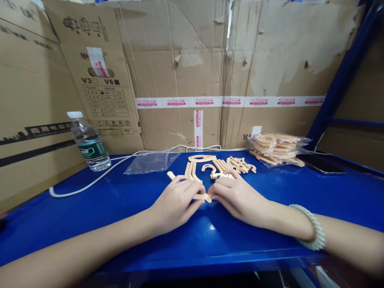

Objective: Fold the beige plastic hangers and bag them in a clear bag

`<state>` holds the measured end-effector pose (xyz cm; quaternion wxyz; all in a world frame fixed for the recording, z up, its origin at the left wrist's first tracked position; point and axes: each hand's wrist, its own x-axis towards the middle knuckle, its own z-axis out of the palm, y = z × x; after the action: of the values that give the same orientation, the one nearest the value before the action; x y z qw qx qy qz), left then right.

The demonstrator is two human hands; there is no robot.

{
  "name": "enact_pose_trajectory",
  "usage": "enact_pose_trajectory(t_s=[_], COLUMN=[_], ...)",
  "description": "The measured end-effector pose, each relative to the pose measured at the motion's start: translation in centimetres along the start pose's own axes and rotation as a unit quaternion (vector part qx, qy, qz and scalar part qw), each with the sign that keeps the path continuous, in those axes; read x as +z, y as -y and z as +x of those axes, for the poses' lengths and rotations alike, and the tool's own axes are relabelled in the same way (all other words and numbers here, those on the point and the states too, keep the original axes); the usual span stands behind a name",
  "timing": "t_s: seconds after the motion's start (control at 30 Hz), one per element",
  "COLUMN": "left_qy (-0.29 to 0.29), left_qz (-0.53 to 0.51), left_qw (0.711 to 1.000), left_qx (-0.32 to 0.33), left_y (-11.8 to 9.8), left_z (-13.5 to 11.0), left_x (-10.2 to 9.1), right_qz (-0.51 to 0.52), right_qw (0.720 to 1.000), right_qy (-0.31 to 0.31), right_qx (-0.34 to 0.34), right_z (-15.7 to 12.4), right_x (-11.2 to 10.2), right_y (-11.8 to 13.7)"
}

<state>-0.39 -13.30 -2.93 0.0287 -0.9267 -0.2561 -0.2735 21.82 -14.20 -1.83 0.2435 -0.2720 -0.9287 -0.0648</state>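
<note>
My left hand [180, 200] is closed around a pale wooden strip [199, 197]. One end sticks out above the knuckles, and the rounded other end shows between my two hands. My right hand [237, 196] is closed too, its thumb and forefinger pinching at that rounded end; what else lies inside its fingers is hidden. Just behind the right fingers a curved wooden piece [222, 175] shows in part; I cannot tell whether it is held. Beyond my hands lie a wooden hook [207, 166], several bent strips [192, 171] and a heap of small curved pieces [240, 164].
On the blue table [120, 236] are a water bottle [91, 146] at left, a flat clear bag [151, 162], a white cable [90, 186], a plastic bag of wooden pieces [276, 148] and a dark phone [322, 164]. Cardboard [180, 60] walls the back and left side.
</note>
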Motion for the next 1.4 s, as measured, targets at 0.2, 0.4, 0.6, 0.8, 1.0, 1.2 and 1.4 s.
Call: enact_pose_trajectory(t_s=[0.2,0.4,0.6,0.8,1.0,1.2,1.4], left_qy=[0.066,0.010,-0.064,-0.005,0.094,0.112,0.096], left_qz=[0.016,0.023,0.119,0.078,0.108,0.105,0.030], left_qw=[0.998,0.997,0.973,0.978,0.987,0.988,0.995], left_qx=[0.018,0.071,0.186,0.191,0.079,0.007,-0.014], left_y=[-0.5,-0.2,0.2,2.5,4.5,4.8,4.9], left_z=[0.1,-0.1,0.2,0.9,1.1,0.8,0.5], left_x=[-0.1,0.4,-0.9,-1.7,-1.6,-1.7,-1.4], right_qz=[0.024,0.155,0.247,0.095,-0.021,-0.026,-0.008], right_qw=[0.999,0.988,0.965,0.991,0.995,0.996,0.996], right_qy=[0.020,0.014,-0.010,-0.092,-0.091,-0.078,-0.060], right_qx=[-0.034,0.005,0.090,0.034,0.026,0.035,0.061], right_z=[-0.2,-0.1,0.3,0.8,1.1,1.2,1.2], right_x=[0.4,0.6,0.4,0.4,1.7,2.4,2.5], right_y=[-0.1,0.1,-1.3,-4.4,-6.5,-7.0,-7.0])
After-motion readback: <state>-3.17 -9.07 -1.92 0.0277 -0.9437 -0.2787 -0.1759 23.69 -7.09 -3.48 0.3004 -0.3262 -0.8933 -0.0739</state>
